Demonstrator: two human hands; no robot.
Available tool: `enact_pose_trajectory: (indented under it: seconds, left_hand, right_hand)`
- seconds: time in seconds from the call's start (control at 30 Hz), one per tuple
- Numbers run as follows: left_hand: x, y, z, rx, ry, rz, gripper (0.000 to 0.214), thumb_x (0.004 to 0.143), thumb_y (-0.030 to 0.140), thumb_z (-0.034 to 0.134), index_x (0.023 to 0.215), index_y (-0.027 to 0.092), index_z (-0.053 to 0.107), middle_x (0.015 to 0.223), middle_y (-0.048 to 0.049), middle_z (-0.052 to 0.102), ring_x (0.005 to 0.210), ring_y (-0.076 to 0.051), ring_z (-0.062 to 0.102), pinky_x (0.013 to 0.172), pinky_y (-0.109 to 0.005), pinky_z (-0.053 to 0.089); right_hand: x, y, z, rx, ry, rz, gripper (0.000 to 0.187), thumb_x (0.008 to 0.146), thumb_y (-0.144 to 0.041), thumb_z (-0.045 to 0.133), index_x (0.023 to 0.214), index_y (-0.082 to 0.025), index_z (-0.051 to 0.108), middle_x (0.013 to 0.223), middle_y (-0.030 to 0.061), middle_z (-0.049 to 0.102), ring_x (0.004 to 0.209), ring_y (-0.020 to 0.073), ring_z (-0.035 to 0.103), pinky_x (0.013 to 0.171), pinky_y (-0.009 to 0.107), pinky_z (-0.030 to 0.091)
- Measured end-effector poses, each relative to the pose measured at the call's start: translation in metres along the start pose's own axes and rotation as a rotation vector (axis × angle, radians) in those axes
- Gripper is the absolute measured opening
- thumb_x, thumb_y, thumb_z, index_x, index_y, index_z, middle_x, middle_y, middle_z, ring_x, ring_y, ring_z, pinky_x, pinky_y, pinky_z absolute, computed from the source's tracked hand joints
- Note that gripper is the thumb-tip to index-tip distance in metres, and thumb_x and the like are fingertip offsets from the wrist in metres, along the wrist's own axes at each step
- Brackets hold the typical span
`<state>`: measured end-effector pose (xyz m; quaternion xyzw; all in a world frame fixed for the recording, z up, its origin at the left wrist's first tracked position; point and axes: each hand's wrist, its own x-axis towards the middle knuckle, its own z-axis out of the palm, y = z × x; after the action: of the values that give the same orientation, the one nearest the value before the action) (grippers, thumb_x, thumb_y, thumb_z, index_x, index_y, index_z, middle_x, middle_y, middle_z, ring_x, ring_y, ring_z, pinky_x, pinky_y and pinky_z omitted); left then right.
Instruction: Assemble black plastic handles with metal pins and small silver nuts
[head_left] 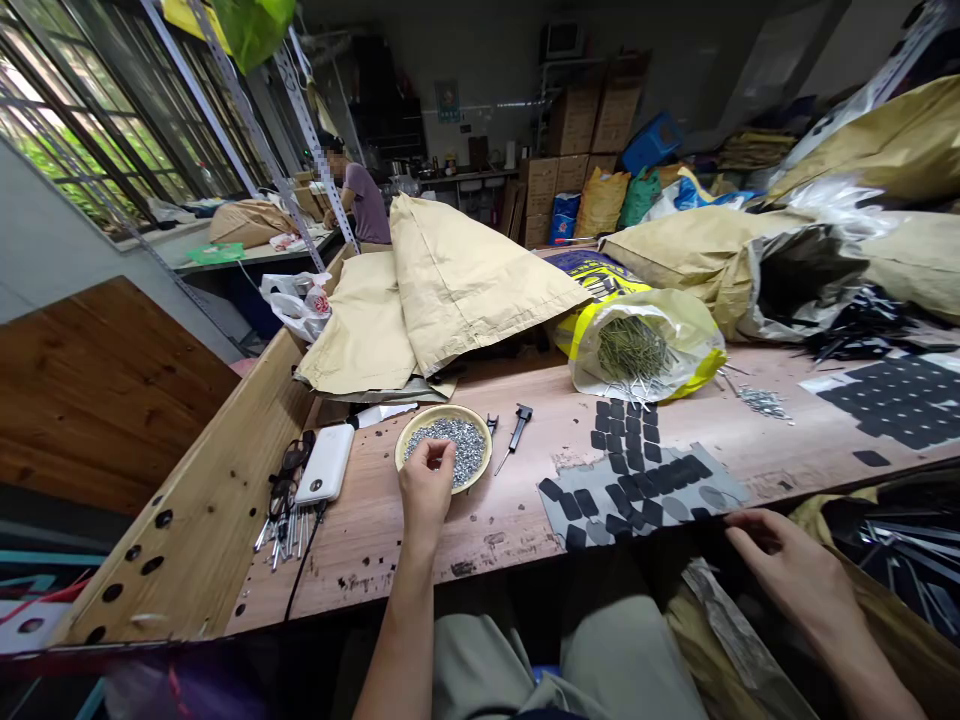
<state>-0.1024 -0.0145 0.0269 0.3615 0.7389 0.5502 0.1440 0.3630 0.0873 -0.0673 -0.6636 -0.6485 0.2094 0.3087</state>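
Observation:
My left hand is over the near side of a shallow round bowl full of small shiny metal pieces. Its thumb and forefinger are closed in a pinch; whatever lies between them is too small to make out. At the table's front edge on the right, my right hand hangs with its fingers stretched loosely toward the edge and nothing visible in them. Just left of it, black rounded pads lie on a grey sheet. Beside the bowl rests a thin black-handled tool with a metal tip.
A white power bank with a cable lies left of the bowl, by glasses and metal rods. Behind are large paper sacks and a yellow-white bag of thin rods. Another person sits at the back left.

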Motion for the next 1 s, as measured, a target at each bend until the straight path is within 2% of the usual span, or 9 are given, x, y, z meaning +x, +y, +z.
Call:
enact_pose_trajectory:
  seconds: [0.1, 0.2, 0.3, 0.37, 0.47, 0.6, 0.73, 0.87, 1.0]
  left_hand:
    - [-0.007, 0.002, 0.006, -0.192, -0.026, -0.049, 0.023, 0.078, 0.037, 0.076, 0.085, 0.015, 0.074, 0.089, -0.0081, 0.076, 0.082, -0.019, 0.071, 0.081, -0.029, 0.055]
    - [-0.015, 0.010, 0.015, -0.421, -0.091, -0.157, 0.030, 0.071, 0.034, 0.084, 0.091, 0.014, 0.075, 0.093, -0.0102, 0.078, 0.090, -0.020, 0.074, 0.088, -0.031, 0.057]
    - [-0.026, 0.024, 0.022, -0.642, -0.171, -0.319, 0.048, 0.069, 0.029, 0.088, 0.112, 0.014, 0.072, 0.101, -0.0123, 0.079, 0.100, -0.022, 0.075, 0.094, -0.033, 0.058]
    - [-0.033, 0.031, 0.024, -0.716, -0.193, -0.403, 0.054, 0.072, 0.021, 0.087, 0.122, 0.015, 0.069, 0.104, -0.0133, 0.079, 0.102, -0.022, 0.075, 0.097, -0.032, 0.058]
    - [-0.037, 0.034, 0.024, -0.753, -0.131, -0.471, 0.050, 0.078, 0.010, 0.081, 0.126, 0.016, 0.068, 0.105, -0.0124, 0.079, 0.105, -0.020, 0.075, 0.096, -0.027, 0.058]
    - [-0.031, 0.026, 0.027, -0.829, -0.084, -0.529, 0.053, 0.081, 0.001, 0.073, 0.132, 0.018, 0.065, 0.108, -0.0103, 0.079, 0.107, -0.019, 0.074, 0.094, -0.024, 0.059]
    - [-0.030, 0.019, 0.040, -0.893, -0.062, -0.594, 0.054, 0.081, -0.003, 0.070, 0.130, 0.018, 0.066, 0.108, -0.0100, 0.079, 0.108, -0.019, 0.074, 0.092, -0.022, 0.059]
    - [-0.034, 0.010, 0.054, -0.945, -0.158, -0.607, 0.059, 0.073, 0.002, 0.080, 0.128, 0.019, 0.067, 0.108, -0.0092, 0.079, 0.107, -0.019, 0.074, 0.086, -0.018, 0.060]
    - [-0.035, -0.002, 0.059, -0.949, -0.227, -0.593, 0.080, 0.058, 0.011, 0.094, 0.132, 0.020, 0.065, 0.106, -0.0087, 0.079, 0.101, -0.020, 0.076, 0.082, -0.017, 0.061]
  right_hand:
    - [-0.005, -0.059, 0.028, 0.045, 0.016, -0.212, 0.028, 0.082, -0.048, 0.060, 0.092, -0.025, 0.071, 0.096, 0.0085, 0.074, 0.085, 0.0250, 0.070, 0.079, 0.037, 0.054]
    - [-0.008, -0.134, 0.077, 0.131, -0.160, -0.542, 0.025, 0.094, -0.035, 0.052, 0.103, -0.022, 0.071, 0.107, 0.0103, 0.072, 0.097, 0.0244, 0.068, 0.087, 0.039, 0.055]
    - [-0.004, -0.194, 0.132, 0.071, -0.247, -0.899, 0.033, 0.098, -0.018, 0.047, 0.122, -0.023, 0.069, 0.118, 0.0124, 0.068, 0.111, 0.0263, 0.061, 0.097, 0.045, 0.052]
    - [0.005, -0.219, 0.162, -0.040, -0.221, -1.030, 0.033, 0.097, -0.016, 0.052, 0.124, -0.024, 0.069, 0.125, 0.0120, 0.066, 0.120, 0.0287, 0.056, 0.103, 0.049, 0.047]
    - [0.023, -0.235, 0.184, -0.134, -0.228, -1.114, 0.016, 0.097, -0.020, 0.059, 0.104, -0.022, 0.073, 0.119, 0.0091, 0.067, 0.123, 0.0268, 0.053, 0.110, 0.048, 0.040]
    - [0.026, -0.234, 0.176, -0.053, -0.327, -1.125, 0.008, 0.096, -0.019, 0.060, 0.094, -0.020, 0.068, 0.101, 0.0044, 0.071, 0.113, 0.0213, 0.060, 0.115, 0.045, 0.034]
    - [-0.008, -0.231, 0.146, 0.274, -0.370, -0.906, 0.012, 0.095, -0.019, 0.055, 0.102, -0.019, 0.065, 0.094, 0.0037, 0.072, 0.086, 0.0155, 0.066, 0.084, 0.026, 0.050]
    - [-0.042, -0.231, 0.119, 0.513, -0.297, -0.698, 0.013, 0.096, -0.023, 0.055, 0.100, -0.021, 0.067, 0.090, 0.0032, 0.072, 0.079, 0.0149, 0.067, 0.074, 0.023, 0.049]
    - [-0.052, -0.230, 0.109, 0.579, -0.213, -0.638, 0.014, 0.096, -0.028, 0.056, 0.094, -0.020, 0.068, 0.086, 0.0043, 0.072, 0.079, 0.0162, 0.067, 0.073, 0.023, 0.050]
